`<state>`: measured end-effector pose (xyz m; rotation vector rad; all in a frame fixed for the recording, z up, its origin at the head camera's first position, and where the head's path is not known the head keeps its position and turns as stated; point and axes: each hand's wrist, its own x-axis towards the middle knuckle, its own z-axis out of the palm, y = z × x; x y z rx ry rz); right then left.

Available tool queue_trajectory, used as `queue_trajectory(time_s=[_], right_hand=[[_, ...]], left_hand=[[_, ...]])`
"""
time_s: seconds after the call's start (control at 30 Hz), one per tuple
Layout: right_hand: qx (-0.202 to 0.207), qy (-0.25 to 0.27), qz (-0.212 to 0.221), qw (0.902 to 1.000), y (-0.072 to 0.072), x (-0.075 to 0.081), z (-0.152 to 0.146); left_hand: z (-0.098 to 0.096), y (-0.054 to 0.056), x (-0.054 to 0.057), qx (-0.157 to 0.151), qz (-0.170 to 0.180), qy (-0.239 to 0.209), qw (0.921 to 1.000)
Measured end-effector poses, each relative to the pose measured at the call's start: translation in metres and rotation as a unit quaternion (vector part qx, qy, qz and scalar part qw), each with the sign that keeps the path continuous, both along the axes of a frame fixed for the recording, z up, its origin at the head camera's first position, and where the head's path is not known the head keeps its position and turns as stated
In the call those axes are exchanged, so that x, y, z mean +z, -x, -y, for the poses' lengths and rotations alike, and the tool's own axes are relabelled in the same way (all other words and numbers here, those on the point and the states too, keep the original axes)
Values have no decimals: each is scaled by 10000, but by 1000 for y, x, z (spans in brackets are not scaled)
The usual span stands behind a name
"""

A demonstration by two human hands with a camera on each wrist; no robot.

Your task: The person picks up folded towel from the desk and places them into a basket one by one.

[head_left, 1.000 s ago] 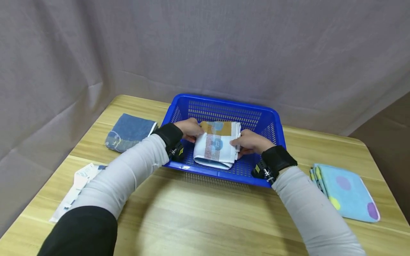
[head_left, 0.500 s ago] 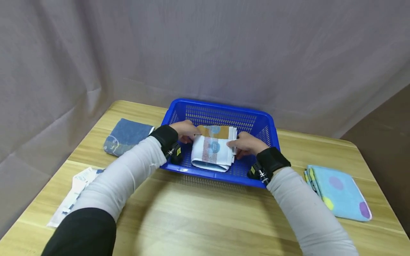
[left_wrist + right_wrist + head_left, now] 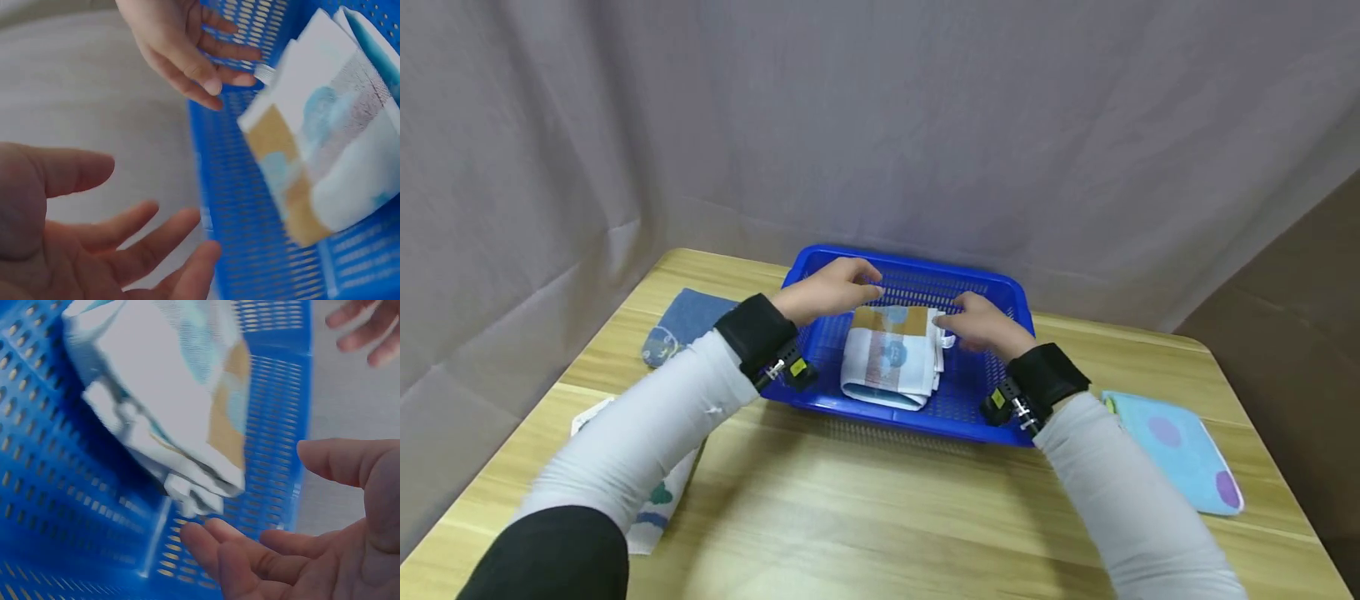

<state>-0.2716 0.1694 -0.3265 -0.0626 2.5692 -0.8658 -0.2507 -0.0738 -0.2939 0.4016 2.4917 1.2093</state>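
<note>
A folded towel point(image 3: 891, 358), white with a tan band and blue patches, lies inside the blue plastic basket point(image 3: 895, 414). Above the basket's left part is my left hand point(image 3: 833, 289), its fingers spread loosely and holding nothing. In the left wrist view, the left hand's thumb and fingers point(image 3: 169, 234) stand apart from the towel. My right hand point(image 3: 988, 323) hovers at the towel's right edge with relaxed fingers. The right wrist view shows those fingers point(image 3: 234, 556) just below the towel's corner and its small white tag point(image 3: 190, 500), gripping nothing; whether they touch it is unclear.
A folded blue towel point(image 3: 681, 321) lies left of the basket, partly behind the left arm. Under the left forearm shows a white patterned cloth point(image 3: 658, 508). A light blue dotted towel point(image 3: 1180, 450) lies at the right of the wooden table point(image 3: 850, 517). Behind hangs a grey curtain point(image 3: 925, 125).
Both hands have let go of the white and tan towel in the basket. The left hand has lifted up and to the left; the right hand has drawn slightly away from the towel's edge.
</note>
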Motion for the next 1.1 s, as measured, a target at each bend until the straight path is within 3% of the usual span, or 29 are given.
queue_trajectory(time_s=[0.13,0.27,0.5,0.73,0.93,1.1], right_hand=[[-51,138,-315,9994,0,15,-11],[-165,200,-464,9986,-2,29,-19],[-419,133,-476,9979,-5,45,-53],[-527,-173,-543,9970,-12,48,-112],[-731,-409,-311,9960,-21,42,-154],[-825,-515,-162,9951,-30,34,-189]], left_hand=[[11,-20,11,-702,-728,292,9944],[33,-40,10,-1063,-1049,214,9886],[73,-67,-16,-713,-1487,153,9862],[89,-79,-33,-637,-2019,395,9765],[102,-84,-42,-581,-1869,392,9799],[110,-88,-41,-468,-2143,566,9740]])
